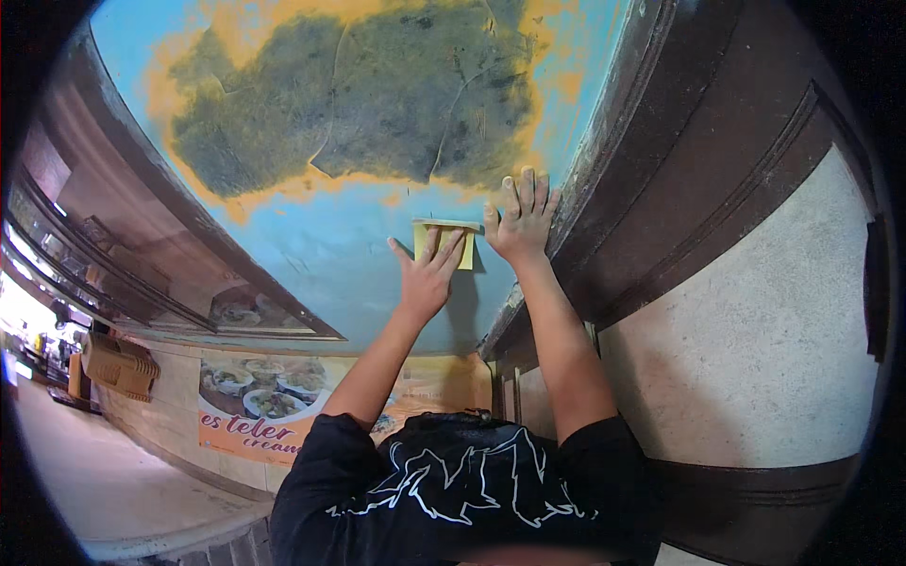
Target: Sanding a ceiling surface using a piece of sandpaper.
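Observation:
My left hand (427, 272) lies flat against a blue painted wall (321, 245), its fingers pressing on the lower part of a small yellow square of paper (457, 230) stuck there. My right hand (522, 219) rests open on the same wall just to the right of the paper, fingers spread upward beside a dark wooden frame (604, 160). Both arms reach up from my black printed shirt (462, 486). Above the paper the blue paint has flaked off, leaving a big dark grey patch (359, 94) rimmed in orange.
A dark wooden door frame and pale rough panel (764, 349) fill the right side. Lower left hangs an orange food poster (274, 406) over a pavement (104, 481). A dark window frame (142, 274) and a bright shop interior sit far left.

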The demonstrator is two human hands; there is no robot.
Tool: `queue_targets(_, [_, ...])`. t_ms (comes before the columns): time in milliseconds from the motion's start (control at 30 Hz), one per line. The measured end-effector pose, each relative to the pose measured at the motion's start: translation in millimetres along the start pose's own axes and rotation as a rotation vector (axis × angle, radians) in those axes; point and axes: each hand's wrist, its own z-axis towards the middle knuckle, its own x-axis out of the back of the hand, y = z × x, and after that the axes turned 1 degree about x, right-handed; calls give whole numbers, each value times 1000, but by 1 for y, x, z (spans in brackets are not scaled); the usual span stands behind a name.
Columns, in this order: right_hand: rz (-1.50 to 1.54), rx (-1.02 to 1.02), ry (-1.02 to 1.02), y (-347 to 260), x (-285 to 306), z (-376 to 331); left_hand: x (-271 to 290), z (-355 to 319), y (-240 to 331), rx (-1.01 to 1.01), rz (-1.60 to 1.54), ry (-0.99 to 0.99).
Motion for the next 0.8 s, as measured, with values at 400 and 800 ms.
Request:
queue_targets(400, [4, -10, 8, 3, -2, 2, -1, 5, -10, -33, 14, -46])
queue_targets(800, [-16, -5, 12, 6, -3, 1, 3, 17, 0, 0, 14, 56])
